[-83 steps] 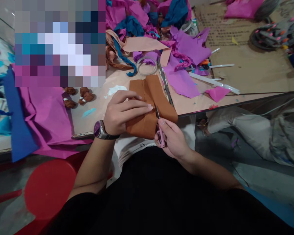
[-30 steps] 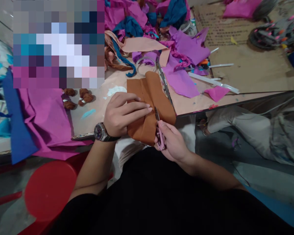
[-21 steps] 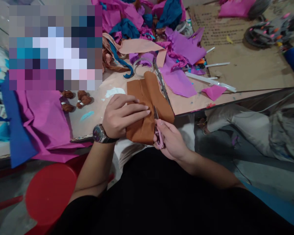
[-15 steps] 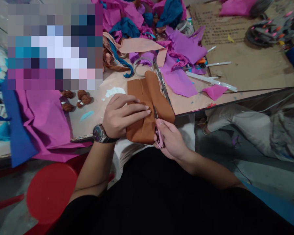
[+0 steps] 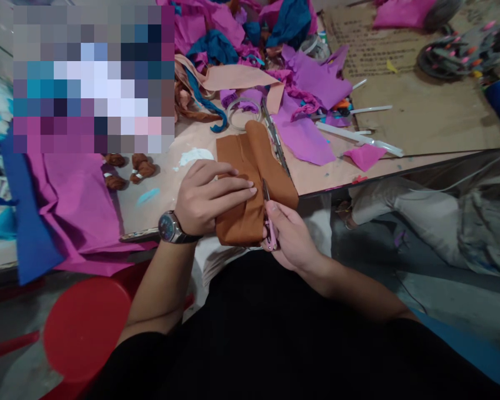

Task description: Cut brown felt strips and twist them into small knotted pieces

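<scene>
A folded piece of brown cloth or crepe paper [image 5: 237, 222] lies at the table's front edge and hangs partly over it. My left hand [image 5: 210, 194], with a watch on the wrist, rests flat on its left part, fingers stretched out. In my right hand [image 5: 291, 236] is a pair of scissors [image 5: 270, 236] with pink handles. Their dark blades point away from me and lie along a slit between the flat part and the rolled right part of the brown piece. The lower fingers of this hand are partly hidden.
Several small tied brown bundles [image 5: 141, 166] lie left of my hand. A roll of clear tape [image 5: 244, 114] and a heap of pink, purple and blue scraps [image 5: 312, 78] are behind. White sticks [image 5: 360, 139] lie right. A red stool [image 5: 87, 328] stands below left.
The scissors have shifted slightly, and more of their blades shows along the slit. My left hand keeps its place on the brown piece.
</scene>
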A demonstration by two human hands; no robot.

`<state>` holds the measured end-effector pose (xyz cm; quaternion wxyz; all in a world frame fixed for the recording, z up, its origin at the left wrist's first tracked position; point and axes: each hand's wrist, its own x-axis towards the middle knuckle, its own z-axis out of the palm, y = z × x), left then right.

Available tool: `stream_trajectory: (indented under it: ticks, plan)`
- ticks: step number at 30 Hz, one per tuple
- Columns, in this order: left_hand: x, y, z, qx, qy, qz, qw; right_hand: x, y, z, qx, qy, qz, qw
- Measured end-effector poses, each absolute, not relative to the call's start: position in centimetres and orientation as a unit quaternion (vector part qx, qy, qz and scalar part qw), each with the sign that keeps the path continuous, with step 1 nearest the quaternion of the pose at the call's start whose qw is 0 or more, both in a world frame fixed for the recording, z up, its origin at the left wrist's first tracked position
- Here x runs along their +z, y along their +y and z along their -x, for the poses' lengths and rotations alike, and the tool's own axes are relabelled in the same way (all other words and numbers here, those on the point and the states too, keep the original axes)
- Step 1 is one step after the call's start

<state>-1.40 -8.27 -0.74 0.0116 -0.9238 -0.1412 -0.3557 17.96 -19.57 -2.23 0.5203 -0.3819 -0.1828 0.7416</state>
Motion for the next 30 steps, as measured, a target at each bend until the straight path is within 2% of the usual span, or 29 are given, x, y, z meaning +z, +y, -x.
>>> stream_trajectory:
  ticks: [18,30]
  plan:
    - [-0.99,-8.09,1.21,-0.338,-0.273,0.900,-0.045,-2.07,-19.90,-18.12,0.736,-0.200,0.384,0.520]
    - [-1.18,-8.65,1.39,-0.372,-0.270,0.887,-0.034,-1.92,-20.06,-17.92,0.752,-0.176,0.377,0.511]
